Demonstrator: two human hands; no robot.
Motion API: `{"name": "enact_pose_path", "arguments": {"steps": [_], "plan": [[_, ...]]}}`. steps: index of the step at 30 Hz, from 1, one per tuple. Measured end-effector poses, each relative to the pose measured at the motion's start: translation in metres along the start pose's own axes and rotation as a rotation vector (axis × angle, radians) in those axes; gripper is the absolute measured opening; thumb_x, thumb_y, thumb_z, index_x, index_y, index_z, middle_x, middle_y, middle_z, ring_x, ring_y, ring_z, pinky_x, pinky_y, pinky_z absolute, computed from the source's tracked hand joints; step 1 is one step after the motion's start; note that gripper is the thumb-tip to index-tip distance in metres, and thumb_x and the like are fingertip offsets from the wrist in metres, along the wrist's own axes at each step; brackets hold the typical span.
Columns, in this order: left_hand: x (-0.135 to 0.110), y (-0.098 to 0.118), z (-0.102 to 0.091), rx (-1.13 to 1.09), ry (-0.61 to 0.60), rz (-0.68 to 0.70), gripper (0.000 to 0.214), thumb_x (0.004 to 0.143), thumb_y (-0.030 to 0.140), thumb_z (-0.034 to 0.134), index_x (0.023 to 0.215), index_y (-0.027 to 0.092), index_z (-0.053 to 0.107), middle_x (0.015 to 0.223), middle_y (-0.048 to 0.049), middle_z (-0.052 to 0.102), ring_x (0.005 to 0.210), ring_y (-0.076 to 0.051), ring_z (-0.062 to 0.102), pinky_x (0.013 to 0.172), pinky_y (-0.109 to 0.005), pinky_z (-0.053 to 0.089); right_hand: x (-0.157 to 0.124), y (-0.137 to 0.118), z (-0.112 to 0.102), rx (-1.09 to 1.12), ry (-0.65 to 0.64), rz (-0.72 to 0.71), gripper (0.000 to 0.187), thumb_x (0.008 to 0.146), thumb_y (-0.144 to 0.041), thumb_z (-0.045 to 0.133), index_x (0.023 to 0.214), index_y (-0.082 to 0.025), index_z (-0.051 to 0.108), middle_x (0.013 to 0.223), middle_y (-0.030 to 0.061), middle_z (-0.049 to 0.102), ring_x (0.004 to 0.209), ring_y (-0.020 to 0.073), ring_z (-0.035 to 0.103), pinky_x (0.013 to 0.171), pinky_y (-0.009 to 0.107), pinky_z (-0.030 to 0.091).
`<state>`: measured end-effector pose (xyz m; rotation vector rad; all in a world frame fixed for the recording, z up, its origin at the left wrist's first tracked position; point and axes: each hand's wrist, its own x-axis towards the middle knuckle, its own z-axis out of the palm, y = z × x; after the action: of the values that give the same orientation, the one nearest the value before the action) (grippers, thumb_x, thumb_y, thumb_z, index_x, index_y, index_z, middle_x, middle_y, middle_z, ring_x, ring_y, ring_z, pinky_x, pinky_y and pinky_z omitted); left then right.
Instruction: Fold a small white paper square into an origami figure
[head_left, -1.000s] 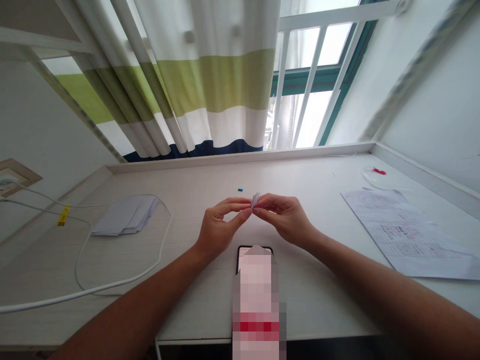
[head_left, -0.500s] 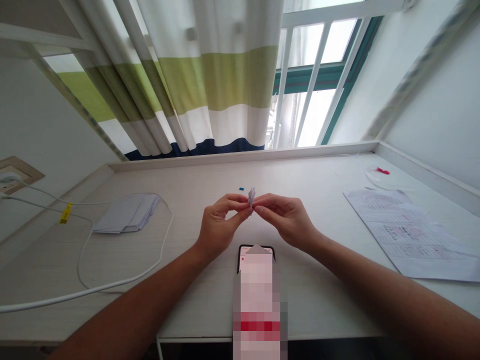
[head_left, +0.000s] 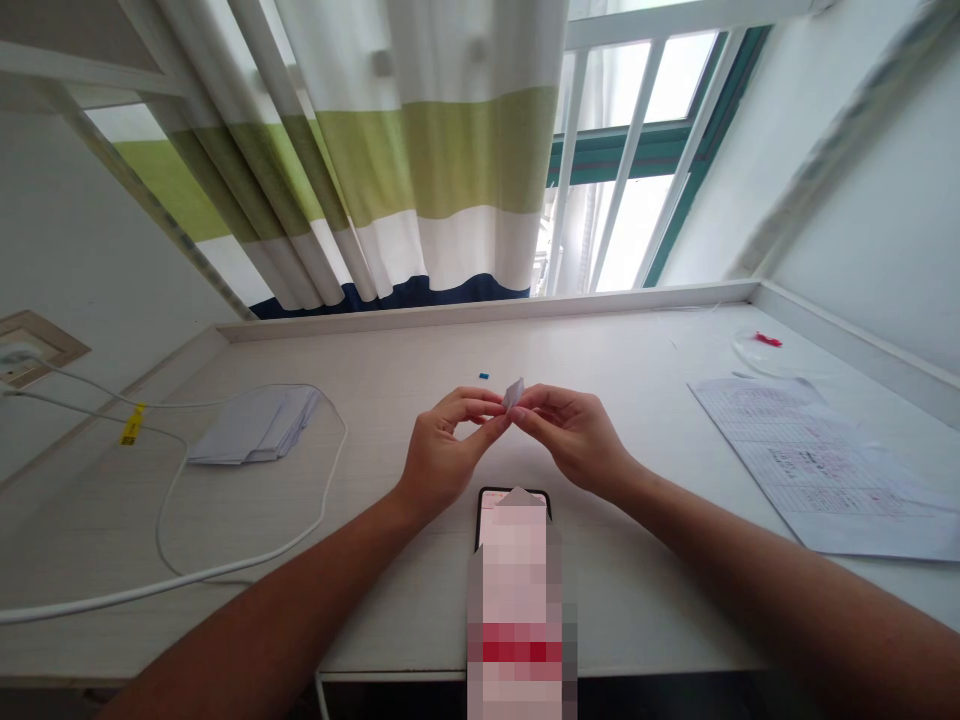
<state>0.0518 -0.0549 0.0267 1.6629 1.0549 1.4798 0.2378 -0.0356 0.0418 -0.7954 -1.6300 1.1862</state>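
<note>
A small piece of folded white paper (head_left: 514, 392) is pinched between my two hands above the middle of the desk. My left hand (head_left: 442, 445) holds its left side between thumb and fingers. My right hand (head_left: 574, 430) grips it from the right, with the fingertips of both hands almost touching. The paper's lower part is hidden by my fingers. Below my hands lies a phone (head_left: 491, 500), its screen lit and mostly blurred out. Just beyond my left fingers sits a tiny blue piece (head_left: 484, 376) on the desk.
A stack of white paper (head_left: 251, 430) lies on the left, with a white cable (head_left: 326, 480) looping around it. On the right are written sheets (head_left: 817, 460) and a small red item (head_left: 768, 340). A curtain (head_left: 450, 150) hangs behind the desk (head_left: 375, 360).
The folded paper has tilted to the right and shows more of its face. My fingertips have shifted slightly right; both hands still pinch it.
</note>
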Motion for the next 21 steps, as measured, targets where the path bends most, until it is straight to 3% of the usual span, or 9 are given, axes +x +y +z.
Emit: {"name": "enact_pose_path", "arguments": {"steps": [6,11,16,21], "plan": [[0.0000,-0.0030,0.0002,-0.138,0.000,-0.100,0.014,0.084,0.035,0.084,0.087,0.022,0.082,0.103,-0.0063,0.076,0.091,-0.019,0.071,0.078,-0.033,0.060,-0.0004,0.0005,0.0005,-0.077,-0.001,-0.035,0.026,0.095,-0.047,0.072,0.089,-0.022,0.073,0.089,0.0038,0.075,0.084,0.0194,0.068,0.084,0.038,0.057],[-0.0009,0.0018,-0.0003,-0.007,-0.019,-0.032,0.013,0.086,0.033,0.082,0.094,0.023,0.083,0.107,-0.0076,0.078,0.095,-0.021,0.072,0.086,-0.037,0.061,-0.0011,0.0018,-0.0001,-0.128,0.021,-0.051,0.025,0.095,-0.048,0.072,0.089,-0.023,0.072,0.088,0.0034,0.075,0.083,0.0201,0.069,0.081,0.038,0.057],[-0.0009,0.0009,0.0003,-0.082,0.004,-0.053,0.013,0.085,0.032,0.082,0.092,0.021,0.083,0.106,-0.0080,0.078,0.098,-0.022,0.073,0.086,-0.036,0.063,-0.0007,0.0014,-0.0009,-0.168,0.012,-0.056,0.027,0.096,-0.049,0.069,0.094,-0.023,0.072,0.092,0.0047,0.076,0.085,0.0213,0.070,0.078,0.039,0.057],[-0.0009,0.0004,0.0035,-0.188,0.025,-0.098,0.012,0.083,0.028,0.084,0.089,0.019,0.079,0.097,-0.0052,0.077,0.090,-0.018,0.072,0.084,-0.033,0.062,-0.0013,-0.0005,0.0016,-0.150,0.010,-0.084,0.023,0.096,-0.046,0.070,0.099,-0.024,0.075,0.104,0.0061,0.077,0.094,0.0219,0.072,0.088,0.043,0.061]]}}
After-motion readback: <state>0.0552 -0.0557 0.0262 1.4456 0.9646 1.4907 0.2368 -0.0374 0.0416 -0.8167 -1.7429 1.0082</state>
